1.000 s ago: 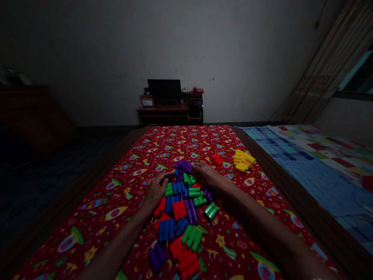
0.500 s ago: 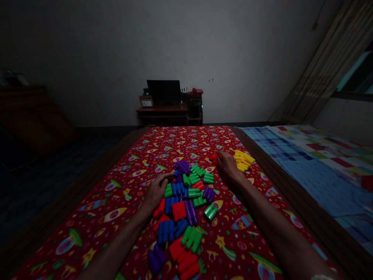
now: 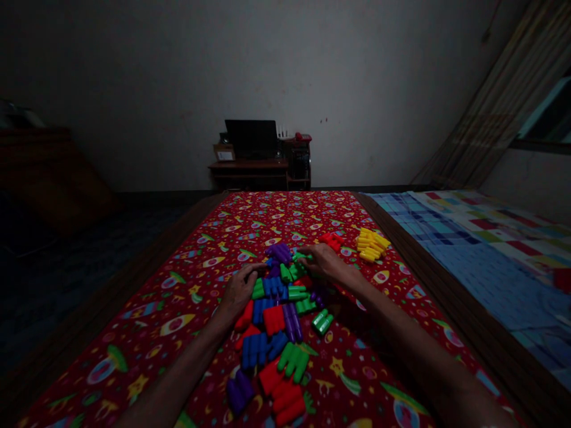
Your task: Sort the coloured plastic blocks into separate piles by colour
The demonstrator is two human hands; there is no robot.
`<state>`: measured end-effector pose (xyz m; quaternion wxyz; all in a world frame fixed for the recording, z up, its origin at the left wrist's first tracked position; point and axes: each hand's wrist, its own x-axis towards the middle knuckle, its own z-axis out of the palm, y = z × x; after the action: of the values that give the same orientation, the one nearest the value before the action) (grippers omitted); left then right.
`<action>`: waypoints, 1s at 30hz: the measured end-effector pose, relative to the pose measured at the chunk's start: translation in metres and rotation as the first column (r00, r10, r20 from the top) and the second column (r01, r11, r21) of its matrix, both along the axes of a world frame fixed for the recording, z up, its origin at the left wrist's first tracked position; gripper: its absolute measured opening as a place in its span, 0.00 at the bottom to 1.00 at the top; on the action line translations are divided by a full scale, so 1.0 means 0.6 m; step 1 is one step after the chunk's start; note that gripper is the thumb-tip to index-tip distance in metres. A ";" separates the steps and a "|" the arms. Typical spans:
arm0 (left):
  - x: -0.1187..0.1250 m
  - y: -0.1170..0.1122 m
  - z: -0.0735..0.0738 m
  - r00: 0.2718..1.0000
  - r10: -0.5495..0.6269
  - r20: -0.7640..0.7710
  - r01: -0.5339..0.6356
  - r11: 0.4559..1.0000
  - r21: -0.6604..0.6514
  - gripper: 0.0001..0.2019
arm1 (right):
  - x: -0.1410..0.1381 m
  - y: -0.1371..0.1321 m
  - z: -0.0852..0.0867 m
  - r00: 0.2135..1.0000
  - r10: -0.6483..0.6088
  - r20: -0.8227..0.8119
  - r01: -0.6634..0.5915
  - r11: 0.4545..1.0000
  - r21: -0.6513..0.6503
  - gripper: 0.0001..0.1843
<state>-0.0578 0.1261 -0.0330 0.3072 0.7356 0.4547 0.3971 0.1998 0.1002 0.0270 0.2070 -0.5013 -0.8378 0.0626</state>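
left hand [image 3: 238, 291] lies palm down on the left edge of the heap of coloured plastic interlocking blocks [image 3: 276, 321]. its fingers [image 3: 250, 274] are spread and slack, gripping nothing, and touch green and red pieces of the heap.

right hand [image 3: 328, 266] sits at the far right corner of the heap, fingers [image 3: 312, 252] bent over a green ridged plastic block [image 3: 300, 257]. whether they have closed on it cannot be told in the dim light.

surroundings:
- a purple ridged plastic block [image 3: 280, 252] lies just beside the right fingertips, on the far side of the heap.
- a small cluster of red plastic blocks [image 3: 331, 239] sits just beyond the right hand.
- a stack of yellow plastic blocks [image 3: 371, 245] lies to the right of that, apart from it.
- a lone green plastic block [image 3: 323, 321] lies under the right forearm, slightly off the heap.

all of this rests on a red sheet printed with rockets and stars [image 3: 187, 285].

edges and room:
- a dark wooden rail [image 3: 446, 291] bounds the sheet on the right, near the yellow stack.
- a blue chequered bedspread [image 3: 468, 249] lies past that rail.
- open sheet runs left of the left hand and well beyond the blocks.
- a low wooden desk with a dark screen [image 3: 252, 142] stands at the wall.
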 end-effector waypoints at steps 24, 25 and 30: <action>0.003 -0.008 0.013 0.999 -0.005 -0.047 0.006 1.000 0.019 0.17 | -0.006 -0.036 0.020 0.981 0.049 0.186 -0.019 0.987 -0.159 0.07; 0.003 -0.007 0.013 0.999 -0.006 -0.046 0.007 1.000 0.022 0.17 | 0.008 -0.026 0.021 0.992 0.021 0.122 -0.004 0.991 -0.131 0.08; 0.004 -0.007 0.012 0.999 -0.001 -0.038 0.002 1.000 0.027 0.17 | 0.083 0.008 0.001 0.967 -0.254 -0.033 0.255 0.964 0.068 0.11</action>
<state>-0.0552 0.1220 -0.0260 0.2886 0.7475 0.4546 0.3889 0.2495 0.1048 0.0275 0.2411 -0.5962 -0.7657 0.0112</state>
